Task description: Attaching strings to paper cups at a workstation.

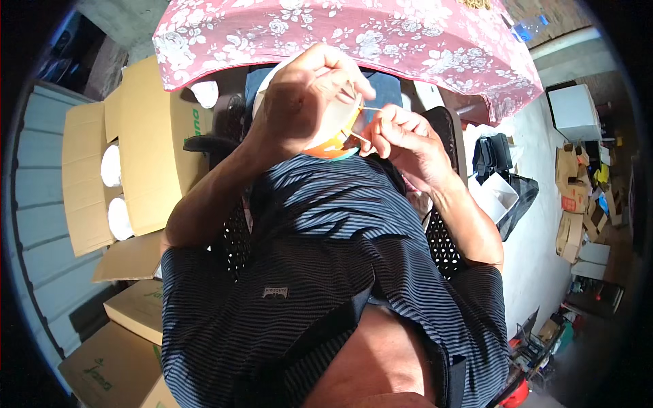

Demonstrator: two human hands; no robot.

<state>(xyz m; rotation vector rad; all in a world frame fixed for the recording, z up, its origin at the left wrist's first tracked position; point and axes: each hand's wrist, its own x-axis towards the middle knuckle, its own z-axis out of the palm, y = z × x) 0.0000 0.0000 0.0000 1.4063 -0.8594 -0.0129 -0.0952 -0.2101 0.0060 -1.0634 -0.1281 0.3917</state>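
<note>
A round white thing with an orange band and a teal edge, which looks like a tub or bowl, is held tilted in front of my waist. My left hand is closed over its upper side, fingers curled in the bright sun, hiding much of it. At its right side, my right hand pinches a thin pale cord that runs toward the rim. Another short thin piece sticks out by my right fingertips. Where the cord joins the thing is too small to make out.
Ahead stands a table under a pink floral cloth. An open cardboard box at left holds white rounded things; closed cartons lie nearer. Right, on the floor, are a black bag, a white bin and scattered cardboard.
</note>
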